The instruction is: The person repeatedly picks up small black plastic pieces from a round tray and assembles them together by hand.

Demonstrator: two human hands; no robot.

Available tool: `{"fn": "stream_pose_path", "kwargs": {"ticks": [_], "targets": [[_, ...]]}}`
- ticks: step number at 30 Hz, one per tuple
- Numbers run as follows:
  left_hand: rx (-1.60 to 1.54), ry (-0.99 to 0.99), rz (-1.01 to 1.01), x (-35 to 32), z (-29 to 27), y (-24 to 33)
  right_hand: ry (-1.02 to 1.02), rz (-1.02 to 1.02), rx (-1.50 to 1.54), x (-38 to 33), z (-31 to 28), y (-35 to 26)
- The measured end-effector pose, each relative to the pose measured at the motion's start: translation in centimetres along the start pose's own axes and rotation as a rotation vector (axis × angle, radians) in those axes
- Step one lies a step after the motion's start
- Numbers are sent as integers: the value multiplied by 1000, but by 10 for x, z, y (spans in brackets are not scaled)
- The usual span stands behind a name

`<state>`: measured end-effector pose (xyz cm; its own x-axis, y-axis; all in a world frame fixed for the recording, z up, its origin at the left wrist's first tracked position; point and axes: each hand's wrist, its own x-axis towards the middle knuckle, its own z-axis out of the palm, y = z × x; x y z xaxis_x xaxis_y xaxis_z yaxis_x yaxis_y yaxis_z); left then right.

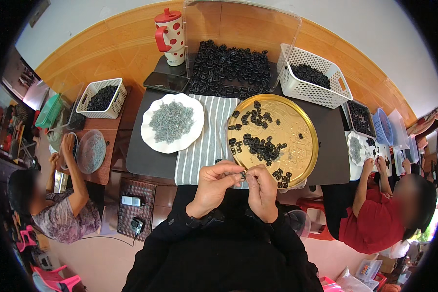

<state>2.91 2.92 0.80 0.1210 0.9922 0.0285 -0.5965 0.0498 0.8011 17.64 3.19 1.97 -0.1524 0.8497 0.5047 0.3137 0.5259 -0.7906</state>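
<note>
Head view: the left hand (214, 187) and right hand (262, 191) meet just over the near edge of the surface (146, 155), fingers of both pinched on one small black part (243, 173) between them, beside the gold tray (304, 146) of like parts. It looks light, rigid and easily dropped, best gripped by its edges with fingertips.

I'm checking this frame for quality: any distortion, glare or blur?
Head view: fisheye bends the wooden table edge into an arc, corners go black; soft glare on the gold tray; both co-workers' faces are blurred; the hands and black parts look sharp under even light.
</note>
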Motion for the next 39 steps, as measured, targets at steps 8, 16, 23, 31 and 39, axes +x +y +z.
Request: {"fn": "stream_pose_path", "kwargs": {"ticks": [8,16,23,31,39], "targets": [[25,6,51,-3,0,-4,-66,19,-6,2,0,-1],[42,131,114,-10,-20,17,-12,140,71,6,8,-13],[50,295,232,-15,-64,36,-77,-150,-359,15,23,4],[-17,209,120,-16,-74,27,-269,-216,-854,33,54,-10],[-8,197,33,-17,-72,25,-307,-201,-539,17,50,11]]}}
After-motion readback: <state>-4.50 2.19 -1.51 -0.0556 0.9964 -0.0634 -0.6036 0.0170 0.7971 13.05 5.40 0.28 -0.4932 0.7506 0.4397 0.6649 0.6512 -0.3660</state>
